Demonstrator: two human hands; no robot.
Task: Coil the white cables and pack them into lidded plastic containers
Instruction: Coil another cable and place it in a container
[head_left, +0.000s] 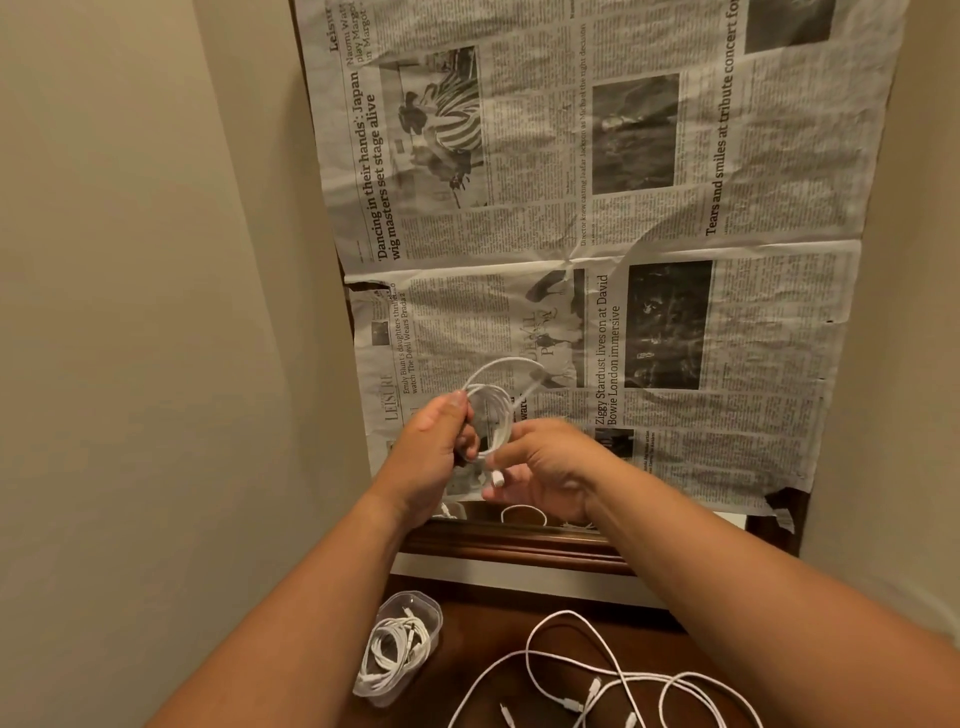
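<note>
Closest to me, the desk (478, 618) has a tangle of loose cables (597, 675) spread over the dark wood, all white. A few plug ends show, and the bottom edge of the view cuts the tangle off, so I can't count them. Just left of that sits the clear plastic container (432, 618), tilted, with one wound cable (392, 654) packed inside. I honestly can't tell if a lid is on it, since the plastic is see-through.

Higher up, both hands are raised off the desk. My left hand (434, 452) pinches one side of a coil (493, 410) between thumb and curled fingers. My right hand (545, 467) is blurry, but its fingers look curled on the tail of that same coil. The plug (498, 478) sticks out right by the fingertips.

Behind my hands is a brown wooden frame (509, 540). Above it is a thin strip showing a white loop (522, 512), which might be a reflection, hard to say. The rest is covered by newspaper (597, 208), with a plain beige wall (130, 260) to the left.
</note>
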